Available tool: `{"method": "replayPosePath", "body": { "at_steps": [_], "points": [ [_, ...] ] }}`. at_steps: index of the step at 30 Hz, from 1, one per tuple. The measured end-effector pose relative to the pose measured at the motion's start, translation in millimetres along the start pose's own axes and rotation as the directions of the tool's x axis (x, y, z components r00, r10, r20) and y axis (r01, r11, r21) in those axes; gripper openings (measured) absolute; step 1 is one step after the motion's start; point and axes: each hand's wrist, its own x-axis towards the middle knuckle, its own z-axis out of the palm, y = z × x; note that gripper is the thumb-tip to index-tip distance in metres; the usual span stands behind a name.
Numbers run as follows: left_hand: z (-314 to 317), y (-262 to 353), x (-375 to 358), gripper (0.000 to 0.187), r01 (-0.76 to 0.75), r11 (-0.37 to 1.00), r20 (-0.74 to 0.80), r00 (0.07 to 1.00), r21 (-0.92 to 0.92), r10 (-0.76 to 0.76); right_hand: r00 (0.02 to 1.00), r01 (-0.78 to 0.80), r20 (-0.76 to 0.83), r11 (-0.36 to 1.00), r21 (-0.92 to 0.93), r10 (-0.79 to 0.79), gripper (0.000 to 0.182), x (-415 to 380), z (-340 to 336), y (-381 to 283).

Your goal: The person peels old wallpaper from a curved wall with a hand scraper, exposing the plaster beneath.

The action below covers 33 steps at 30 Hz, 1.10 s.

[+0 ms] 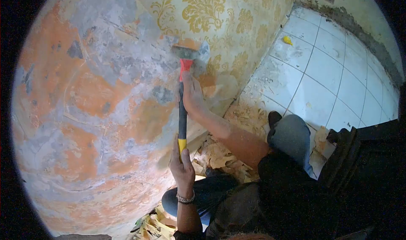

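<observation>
Your left hand (182, 166) has its grip clamped around the yellow lower end of the long black-handled scraper with a red neck and wide metal blade (183, 113). Your right hand (191, 94) is closed on the handle higher up, just below the red neck. The blade presses flat against the wall (84, 92), at the edge of the cream wallpaper with gold damask pattern (220, 16). Torn wallpaper scraps (220, 155) lie on the white tiled floor (330, 71) by your knees.

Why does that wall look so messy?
The wallpaper is scraped off most of the wall, leaving patchy orange and grey. Torn scraps lie heaped on the floor below. Both hands hold the scraper.
</observation>
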Motion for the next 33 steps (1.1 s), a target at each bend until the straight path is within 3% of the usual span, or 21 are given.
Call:
{"method": "replayPosePath", "body": {
  "at_steps": [3, 6, 8, 11, 15, 17, 19, 20, 22, 25, 26, 28, 31, 33],
  "points": [
    [3, -2, 0, 0.044, -0.053, 0.999, -0.055, 0.997, 0.006, 0.053, 0.997, 0.033, -0.073, 0.998, -0.05, -0.037, 0.048, -2, 5, -8],
    [-10, 7, -12, 0.044, 0.035, 0.999, -0.009, 0.999, -0.005, -0.035, 0.996, -0.057, -0.062, 0.998, 0.024, 0.059, 0.049, -17, 11, -23],
    [-5, 1, -10, 0.043, 0.037, 0.999, -0.019, 0.999, -0.007, -0.037, 0.977, -0.207, -0.037, 0.976, 0.068, 0.21, 0.05, -23, 13, -28],
    [7, 4, 15, 0.043, -0.112, 0.992, -0.046, 0.992, 0.064, 0.115, 0.985, -0.171, -0.025, 0.983, 0.066, 0.173, 0.052, 8, -1, -30],
    [8, 20, 21, 0.043, -0.002, 1.0, -0.001, 1.0, -0.031, 0.002, 0.997, -0.057, -0.045, 0.998, 0.036, 0.059, 0.051, 25, -3, -20],
    [6, 11, 7, 0.043, -0.022, 0.999, -0.013, 1.0, -0.04, 0.021, 0.999, 0.021, -0.039, 0.999, 0.031, -0.02, 0.049, 10, -2, -17],
    [4, 4, -6, 0.044, -0.045, 0.998, -0.021, 0.999, -0.051, 0.044, 0.998, -0.041, -0.035, 0.998, 0.052, 0.043, 0.046, -14, 4, -19],
    [3, 2, -13, 0.044, 0.008, 0.998, -0.026, 1.0, -0.057, -0.009, 0.993, -0.111, -0.027, 0.991, 0.073, 0.113, 0.044, -20, 6, -20],
    [3, 3, -10, 0.045, 0.068, 0.996, -0.033, 0.997, -0.063, -0.07, 0.993, -0.104, -0.043, 0.992, 0.065, 0.107, 0.045, -11, 3, -15],
    [14, 4, 16, 0.045, -0.005, 1.0, -0.002, 1.0, -0.025, 0.005, 0.985, -0.147, -0.079, 0.984, 0.097, 0.155, 0.047, 14, -3, -35],
    [24, -4, 25, 0.044, -0.133, 0.991, -0.059, 0.99, -0.023, 0.132, 0.973, -0.186, -0.107, 0.972, 0.145, 0.202, 0.049, 19, -5, -47],
    [28, -5, 29, 0.044, -0.274, 0.962, -0.111, 0.956, -0.017, 0.27, 0.982, -0.136, -0.112, 0.984, 0.117, 0.15, 0.05, 26, -9, -36],
    [17, 0, 10, 0.044, -0.181, 0.983, -0.039, 0.983, 0.016, 0.182, 0.99, -0.113, -0.071, 0.99, 0.091, 0.119, 0.052, 5, -7, -29],
    [15, 7, -7, 0.045, 0.045, 0.998, -0.004, 0.999, -0.039, -0.045, 0.991, -0.125, -0.043, 0.988, 0.09, 0.129, 0.053, -6, -7, -27]
  ]
}}
